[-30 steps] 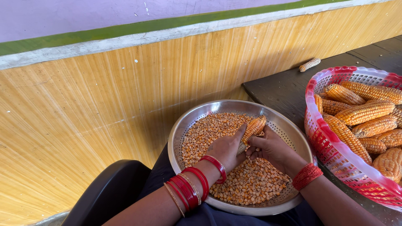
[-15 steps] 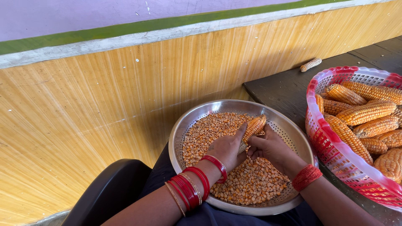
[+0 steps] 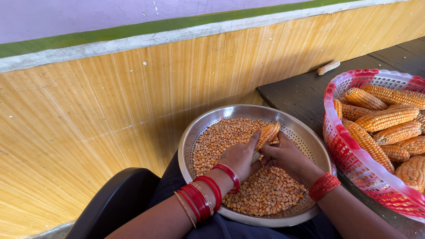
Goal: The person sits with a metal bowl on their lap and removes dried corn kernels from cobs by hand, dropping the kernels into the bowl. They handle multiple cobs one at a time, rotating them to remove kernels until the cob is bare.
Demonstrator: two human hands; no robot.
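Observation:
A round steel sieve pan (image 3: 201, 127) rests on my lap, holding a heap of loose corn kernels (image 3: 221, 137). Over its middle both hands grip one dried corn cob (image 3: 268, 132), whose far end sticks out past my fingers. My left hand (image 3: 239, 157) wraps the cob from the left, with red bangles on that wrist. My right hand (image 3: 287, 156) holds it from the right, thumb pressed on the cob, with a red thread band at the wrist.
A red and white plastic basket (image 3: 343, 150) full of dried cobs stands at the right on a dark wooden platform (image 3: 296, 90). One bare cob (image 3: 328, 67) lies by the yellow wall (image 3: 110, 110). A black chair arm (image 3: 113, 203) is at lower left.
Both hands stay on the cob with only slight shifts of the fingers; the pan and basket have not moved.

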